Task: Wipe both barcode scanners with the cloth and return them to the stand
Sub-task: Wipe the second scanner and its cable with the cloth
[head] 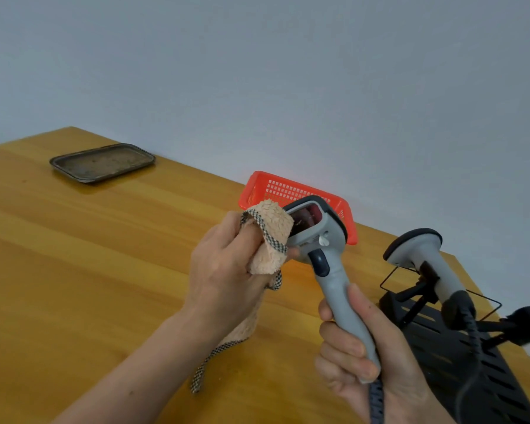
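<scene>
My right hand point(361, 347) grips the handle of a grey barcode scanner point(325, 240), held upright above the table with its dark window facing left. My left hand point(224, 264) holds a fluffy peach cloth point(271, 237) with a checked trim, bunched over the fingers and pressed against the scanner's window and head. The cloth's tail hangs down to the table. A second grey scanner point(423, 255) rests head-up on the black metal stand point(459, 347) at the right, its coiled cable trailing down.
An orange plastic basket point(266, 188) stands behind the held scanner, against the wall. A dark metal tray point(103, 162) lies at the far left of the wooden table point(89, 255). The table's right edge runs just beyond the stand.
</scene>
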